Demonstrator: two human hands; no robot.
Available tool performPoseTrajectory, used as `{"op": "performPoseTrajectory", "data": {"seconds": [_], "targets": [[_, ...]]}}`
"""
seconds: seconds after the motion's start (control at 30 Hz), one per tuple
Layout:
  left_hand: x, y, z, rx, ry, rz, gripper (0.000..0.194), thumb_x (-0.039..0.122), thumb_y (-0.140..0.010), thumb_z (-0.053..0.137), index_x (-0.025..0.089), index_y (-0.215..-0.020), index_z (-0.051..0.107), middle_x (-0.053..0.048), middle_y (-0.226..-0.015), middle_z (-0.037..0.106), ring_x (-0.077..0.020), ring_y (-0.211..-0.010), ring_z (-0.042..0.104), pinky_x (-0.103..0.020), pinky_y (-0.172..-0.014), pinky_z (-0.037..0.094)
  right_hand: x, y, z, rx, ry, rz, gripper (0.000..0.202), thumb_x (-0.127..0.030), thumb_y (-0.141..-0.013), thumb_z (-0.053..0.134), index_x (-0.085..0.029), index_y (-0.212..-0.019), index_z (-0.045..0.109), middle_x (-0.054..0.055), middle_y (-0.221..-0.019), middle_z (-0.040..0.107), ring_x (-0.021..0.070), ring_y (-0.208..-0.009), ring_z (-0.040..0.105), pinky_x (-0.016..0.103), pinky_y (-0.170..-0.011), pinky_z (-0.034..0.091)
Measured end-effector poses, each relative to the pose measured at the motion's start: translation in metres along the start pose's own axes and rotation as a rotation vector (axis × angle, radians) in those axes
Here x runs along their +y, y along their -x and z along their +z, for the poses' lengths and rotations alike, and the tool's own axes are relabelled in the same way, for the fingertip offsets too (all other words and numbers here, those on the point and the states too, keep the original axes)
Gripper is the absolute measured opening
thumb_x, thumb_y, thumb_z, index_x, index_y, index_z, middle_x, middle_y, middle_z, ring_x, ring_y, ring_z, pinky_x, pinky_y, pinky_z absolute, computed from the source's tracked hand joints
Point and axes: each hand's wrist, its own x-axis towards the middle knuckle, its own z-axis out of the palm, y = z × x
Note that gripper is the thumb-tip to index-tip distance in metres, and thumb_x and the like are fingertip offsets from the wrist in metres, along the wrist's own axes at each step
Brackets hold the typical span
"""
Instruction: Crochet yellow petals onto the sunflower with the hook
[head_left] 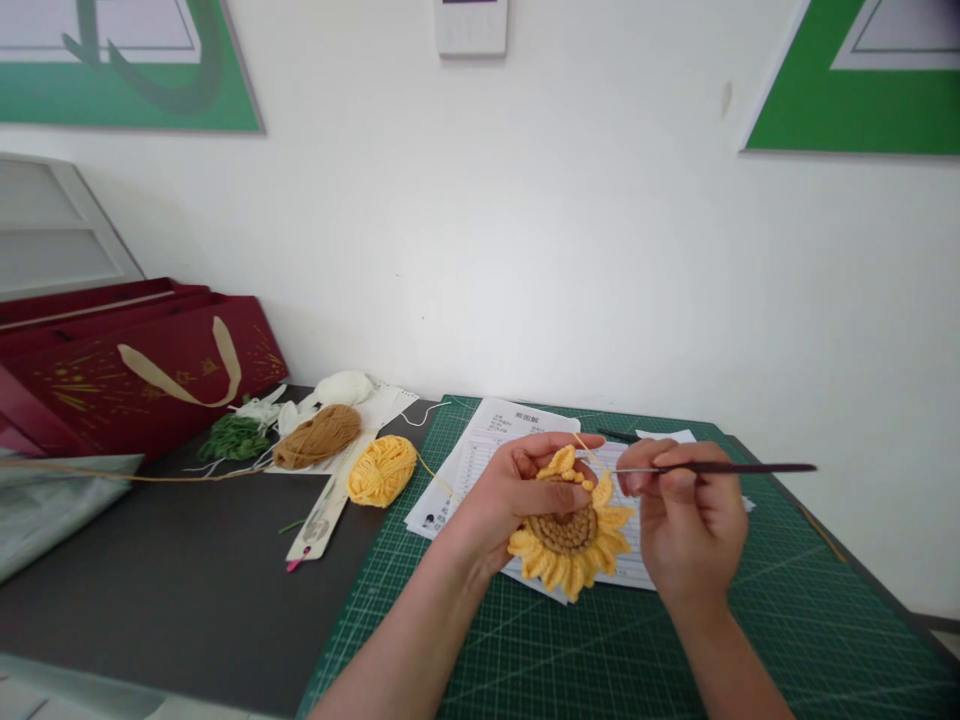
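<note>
A crocheted sunflower (564, 530) with a brown centre and yellow petals is held up above papers in my left hand (517, 495), the thumb lying across its front. My right hand (686, 520) grips a crochet hook (739, 468) with a dark handle, held nearly level. The hook's thin metal end points left, close to the upper right petals. Yellow yarn runs over my left index finger towards the petals. Left of my hands sits a yellow yarn ball (381, 471), its strand leading right towards the papers.
Printed sheets (480, 440) lie on a green cutting mat (600, 660). Further left on the dark table (187, 590) are a brown yarn ball (319, 437), green yarn (234, 438), white yarn (343, 388) and a bookmark-like tag (322, 520). A dark red bag (150, 370) stands behind.
</note>
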Motion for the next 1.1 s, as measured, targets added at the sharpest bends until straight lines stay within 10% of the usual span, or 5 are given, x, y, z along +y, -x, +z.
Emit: {"op": "performPoseTrajectory", "data": {"seconds": [0.3,0.57,0.83,1.1], "targets": [[-0.002,0.0,-0.003,0.05,-0.176,0.114,0.041,0.01,-0.066,0.087,0.017,-0.105,0.081,-0.003,-0.084,0.074,-0.0133,-0.077,0.066,-0.025,-0.076,0.05,0.001,-0.004,0.001,-0.187,-0.057,0.465,0.029,-0.038,-0.099,0.053,-0.023,-0.074,0.048,-0.003,-0.063,0.047,0.0132,-0.054,0.042,0.026,-0.05,0.039],[-0.007,-0.003,-0.002,0.15,-0.234,0.195,0.055,0.014,-0.068,0.087,0.019,-0.121,0.074,0.001,-0.08,0.068,-0.0113,-0.072,0.059,-0.024,-0.071,0.047,0.014,0.005,-0.004,-0.054,0.188,0.127,0.006,-0.024,-0.092,0.067,-0.025,-0.089,0.063,0.002,-0.09,0.065,0.0182,-0.087,0.062,0.033,-0.076,0.051],[-0.013,-0.004,0.006,0.121,0.012,0.04,0.055,0.015,-0.062,0.089,0.017,-0.116,0.076,-0.003,-0.083,0.072,-0.0135,-0.072,0.064,-0.028,-0.076,0.052,0.007,0.007,-0.01,-0.164,0.714,-0.559,0.038,0.001,-0.082,0.069,-0.029,-0.105,0.071,0.003,-0.097,0.071,0.0218,-0.09,0.068,0.041,-0.081,0.056],[-0.007,-0.003,0.002,0.091,0.009,0.031,0.058,0.012,-0.056,0.093,0.017,-0.112,0.078,-0.004,-0.086,0.075,-0.0138,-0.075,0.068,-0.026,-0.078,0.053,0.017,0.007,0.002,-0.01,-0.028,0.28,0.011,-0.036,-0.094,0.065,-0.026,-0.09,0.064,0.001,-0.084,0.07,0.0194,-0.082,0.068,0.037,-0.081,0.056]]}}
